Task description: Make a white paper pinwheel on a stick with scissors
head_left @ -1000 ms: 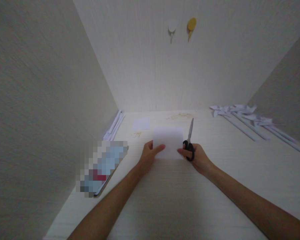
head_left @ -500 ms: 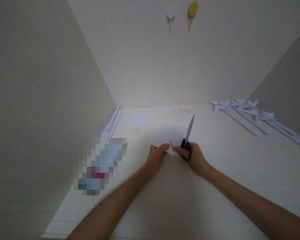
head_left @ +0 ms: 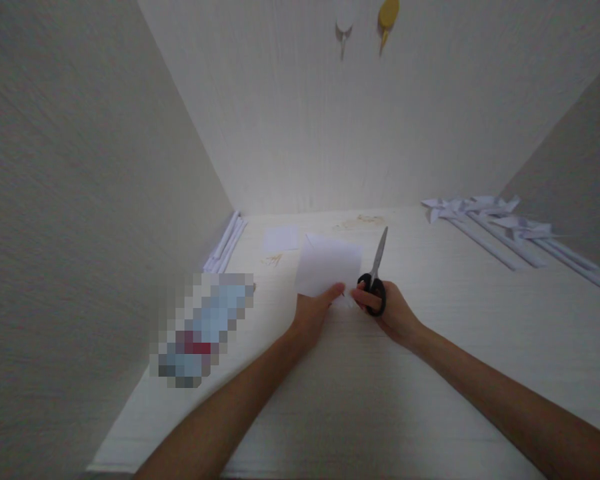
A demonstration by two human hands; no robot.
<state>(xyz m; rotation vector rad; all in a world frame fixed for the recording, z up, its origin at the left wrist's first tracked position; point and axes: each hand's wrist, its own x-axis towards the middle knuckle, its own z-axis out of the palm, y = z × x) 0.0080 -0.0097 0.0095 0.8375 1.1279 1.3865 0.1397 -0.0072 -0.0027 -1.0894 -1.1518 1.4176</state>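
While the left hand (head_left: 314, 312) is pinching the near edge of a white paper sheet (head_left: 327, 265) between thumb and fingers, the right hand (head_left: 387, 312) is gripping black-handled scissors (head_left: 375, 280) just beside it, blades closed and pointing away. Both are hovering over the pale table (head_left: 360, 400), the sheet lying between the hands.

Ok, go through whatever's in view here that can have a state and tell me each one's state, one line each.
left hand: closed on the near edge of the paper sheet.
paper sheet: flat, unfolded, lifted off the table.
right hand: fingers through the scissor handles.
scissors: blades shut, pointing away, beside the sheet.
small paper square: lying flat on the table.
paper pinwheels: lying on their sides, far right.
rolled paper sticks: lying along the left wall.
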